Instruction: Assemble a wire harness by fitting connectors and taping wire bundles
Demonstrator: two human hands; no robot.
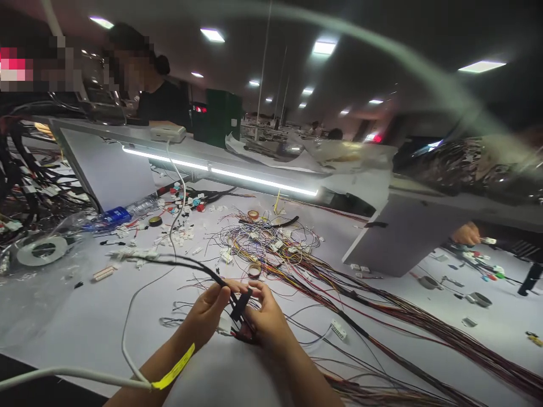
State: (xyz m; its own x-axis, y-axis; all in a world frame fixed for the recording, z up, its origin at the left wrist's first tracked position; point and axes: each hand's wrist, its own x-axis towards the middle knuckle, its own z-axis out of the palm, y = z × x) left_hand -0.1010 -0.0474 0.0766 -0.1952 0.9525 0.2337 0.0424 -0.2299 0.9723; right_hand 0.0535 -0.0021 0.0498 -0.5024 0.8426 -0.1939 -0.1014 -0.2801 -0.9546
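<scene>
Near the front middle of the table, my left hand (208,311) is closed around a black sleeved cable (190,262) that runs off to the left toward white connectors. Beside it, my right hand (268,316) has its fingers curled at a piece of black tape (241,305), which sticks out from the dark wires between both hands. The wires below the tape are partly hidden by the palms. A thin white cord (128,322) with a yellow label (173,367) passes by my left forearm.
Long wire bundles (382,305) stretch to the lower right. Tape rolls (254,271), loose connectors and a blue-labelled bottle (116,216) lie on the table (102,316). A lit strip lamp (263,181) spans the back. Another person's hand (466,233) is at the right; a person sits back left.
</scene>
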